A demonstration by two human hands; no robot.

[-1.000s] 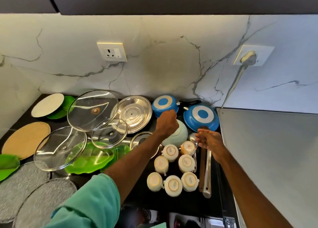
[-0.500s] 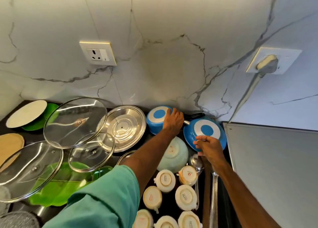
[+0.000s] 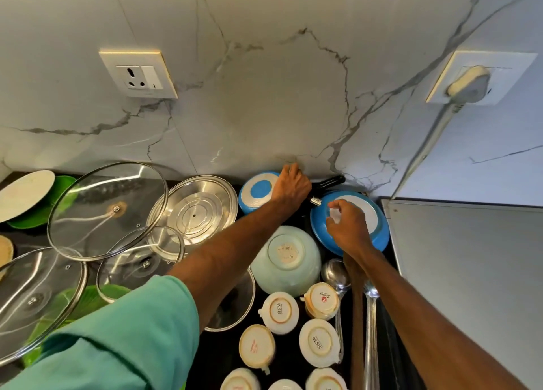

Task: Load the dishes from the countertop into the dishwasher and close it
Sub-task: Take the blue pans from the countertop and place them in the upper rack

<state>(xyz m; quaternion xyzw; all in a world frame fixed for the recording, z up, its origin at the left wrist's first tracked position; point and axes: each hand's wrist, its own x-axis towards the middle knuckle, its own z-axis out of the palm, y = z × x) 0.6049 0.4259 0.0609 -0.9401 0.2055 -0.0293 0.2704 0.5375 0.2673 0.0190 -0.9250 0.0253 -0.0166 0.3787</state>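
Note:
Two blue pans lie upside down against the marble wall. My left hand (image 3: 291,188) is closed over the right edge of the small blue pan (image 3: 254,194), where its black handle (image 3: 330,181) begins. My right hand (image 3: 348,231) lies on the large blue pan (image 3: 380,231) with fingers curled down on its left part. In front of them sit an upturned mint bowl (image 3: 286,257) and several upturned cream cups (image 3: 280,311). Two long steel ladles (image 3: 370,316) lie under my right forearm. The dishwasher is out of view.
A steel lid (image 3: 194,210) and three glass lids (image 3: 105,210) overlap on the black counter at left, over green leaf plates (image 3: 63,183). A grey appliance top (image 3: 470,272) borders the counter on the right. A plugged-in cord (image 3: 467,85) hangs on the wall above it.
Both hands have reached further back: the left from the small pan's top to its right edge by the handle, the right from the large pan's near rim onto its base. The camera moved closer.

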